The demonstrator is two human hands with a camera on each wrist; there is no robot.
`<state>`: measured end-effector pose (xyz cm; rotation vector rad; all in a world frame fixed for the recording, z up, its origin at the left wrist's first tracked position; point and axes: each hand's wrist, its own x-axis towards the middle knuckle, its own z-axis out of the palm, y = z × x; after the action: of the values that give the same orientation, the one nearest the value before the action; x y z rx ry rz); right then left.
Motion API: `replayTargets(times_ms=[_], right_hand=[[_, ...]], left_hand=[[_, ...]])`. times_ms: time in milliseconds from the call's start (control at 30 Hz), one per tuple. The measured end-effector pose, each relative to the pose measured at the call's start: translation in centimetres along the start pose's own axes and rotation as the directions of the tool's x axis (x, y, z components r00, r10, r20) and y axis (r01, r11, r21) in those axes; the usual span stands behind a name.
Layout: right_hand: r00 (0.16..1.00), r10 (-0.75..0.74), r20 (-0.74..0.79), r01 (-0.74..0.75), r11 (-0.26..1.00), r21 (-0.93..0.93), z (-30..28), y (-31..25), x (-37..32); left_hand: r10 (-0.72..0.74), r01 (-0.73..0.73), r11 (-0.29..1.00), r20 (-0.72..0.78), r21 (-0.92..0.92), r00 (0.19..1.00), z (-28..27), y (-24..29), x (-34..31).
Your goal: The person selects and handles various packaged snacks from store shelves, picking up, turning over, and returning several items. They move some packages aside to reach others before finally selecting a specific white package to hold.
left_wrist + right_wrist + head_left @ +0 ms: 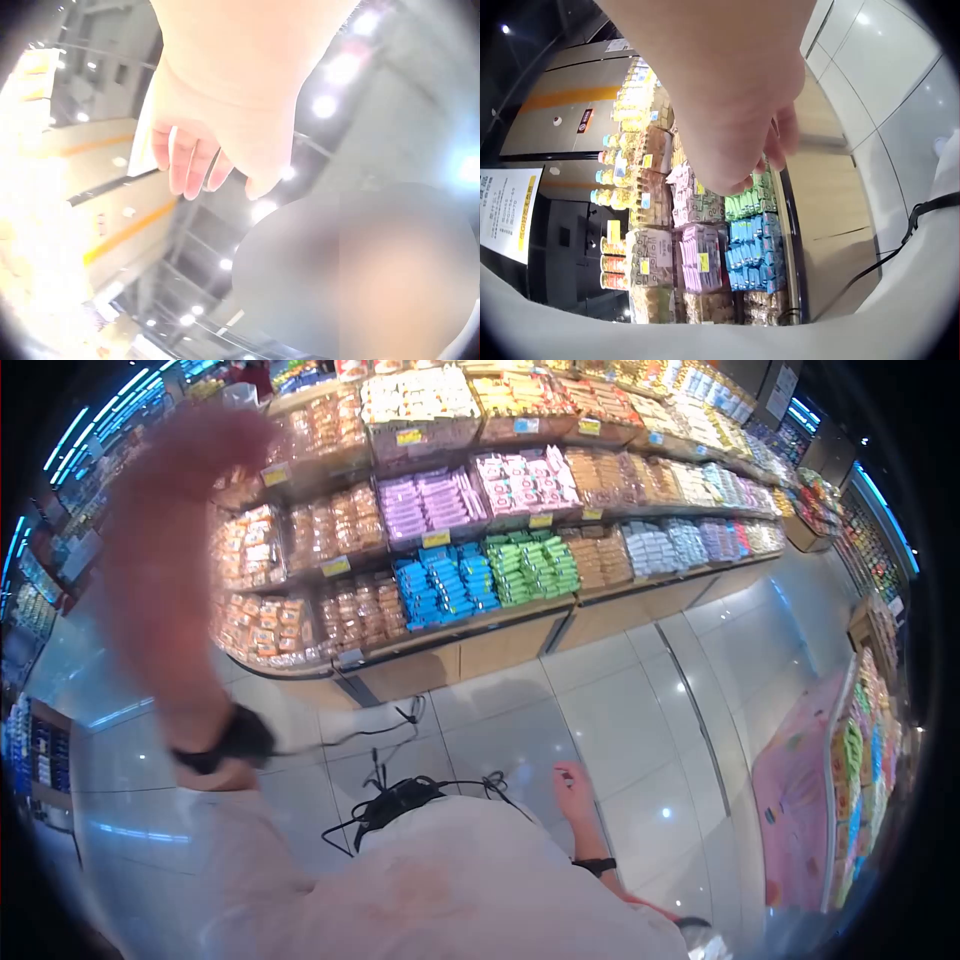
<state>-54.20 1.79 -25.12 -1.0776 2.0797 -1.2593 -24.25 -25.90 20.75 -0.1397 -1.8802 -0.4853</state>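
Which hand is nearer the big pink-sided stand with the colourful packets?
Right. The right hand hangs low on the body's side toward the pink-sided stand, apart from it; the left hand is raised on the opposite side, farther away.

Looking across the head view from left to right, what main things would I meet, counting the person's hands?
Left hand, bright blue packets on the bottom shelf, right hand, pink-sided display stand.

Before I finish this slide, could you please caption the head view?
Left hand blurred and raised, right hand lowered, before display shelves where blue packets sit beside green packets.
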Motion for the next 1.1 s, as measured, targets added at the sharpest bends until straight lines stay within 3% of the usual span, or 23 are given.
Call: replayTargets(times_ms=[33, 67, 100, 133, 167, 200, 267, 333, 400, 467, 600, 667, 800, 867, 900, 967, 1100], right_hand=[[1.000, 0.003, -0.011, -0.003, 1.000, 0.005, -1.6, -0.6, 2.2], [1.000, 0.009, -0.023, -0.009, 1.000, 0.011, -2.9, -0.9, 4.5], [1.000, -0.001, -0.018, 0.001, 0.999, 0.037, -4.1, -0.1, 6.8], [1.000, 0.003, -0.013, -0.003, 1.000, 0.013, -5.3, 1.0, 8.7], [1.000, 0.008, -0.013, -0.009, 1.000, -0.008, -6.1, 2.0, 10.7], [1.000, 0.017, -0.015, -0.016, 1.000, 0.020, -7.0, 2.7, 12.6], [1.000, 0.015, 0.000, -0.014, 0.997, -0.081, -8.3, 3.7, 15.8], [0.999, 0.019, 0.029, -0.017, 0.998, -0.055, -8.8, 4.3, 18.4], [0.999, 0.004, 0.049, -0.001, 0.998, -0.060, -9.8, 4.4, 21.4], [0.986, 0.113, 0.123, -0.110, 0.993, -0.034, -9.4, 3.8, 23.6], [0.966, 0.147, 0.211, -0.121, 0.984, -0.132, -8.5, 1.0, 28.2], [0.923, 0.161, 0.348, -0.091, 0.974, -0.209, -8.3, -1.0, 31.3], [0.906, 0.184, 0.381, -0.029, 0.925, -0.379, -9.3, -2.9, 36.5], [0.914, 0.209, 0.347, -0.056, 0.914, -0.402, -9.6, -3.3, 38.8], [0.914, 0.220, 0.340, -0.068, 0.911, -0.407, -9.7, -3.5, 39.6], [0.910, 0.265, 0.318, -0.130, 0.913, -0.387, -10.1, -3.8, 40.9], [0.904, 0.306, 0.297, -0.180, 0.905, -0.385, -11.6, -2.0, 42.7]], left_hand=[[-0.342, 0.343, 0.935, -0.021, 0.095, 0.939, 2.0, -2.8, -3.0], [-0.573, 0.577, 0.815, 0.067, -0.056, 0.816, 4.8, -5.8, -4.9], [-0.724, 0.718, 0.690, 0.113, 0.092, 0.681, 7.3, -10.1, -7.6], [-0.764, 0.700, 0.638, 0.150, 0.320, 0.628, 9.8, -14.9, -11.9], [-0.873, 0.643, 0.467, 0.201, 0.607, 0.445, 12.7, -17.2, -14.3], [-0.927, 0.654, 0.371, 0.309, 0.659, 0.214, 15.2, -18.6, -15.1], [-0.859, 0.485, 0.455, 0.511, 0.746, 0.020, 18.6, -24.5, -22.7], [-0.826, 0.743, 0.350, 0.562, 0.571, -0.043, 21.0, -27.2, -26.5], [-0.810, 0.694, 0.359, 0.578, 0.624, -0.100, 23.1, -31.1, -29.8], [-0.783, 0.626, 0.373, 0.595, 0.684, -0.183, 25.3, -35.1, -31.4], [-0.834, 0.602, 0.297, 0.509, 0.741, -0.215, 29.3, -43.2, -31.3], [-0.922, 0.633, 0.278, 0.386, 0.722, -0.035, 31.4, -47.1, -29.9], [-0.927, 0.628, 0.292, 0.375, 0.721, 0.000, 36.1, -53.6, -25.5], [-0.942, 0.597, 0.328, 0.301, 0.732, 0.148, 37.7, -56.2, -24.5], [-0.935, 0.598, 0.343, 0.323, 0.724, 0.146, 38.4, -57.1, -24.5], [-0.935, 0.512, 0.351, 0.258, 0.784, 0.244, 39.5, -59.0, -24.7], [-0.954, 0.430, 0.280, 0.197, 0.858, 0.228, 40.5, -62.4, -27.1]])
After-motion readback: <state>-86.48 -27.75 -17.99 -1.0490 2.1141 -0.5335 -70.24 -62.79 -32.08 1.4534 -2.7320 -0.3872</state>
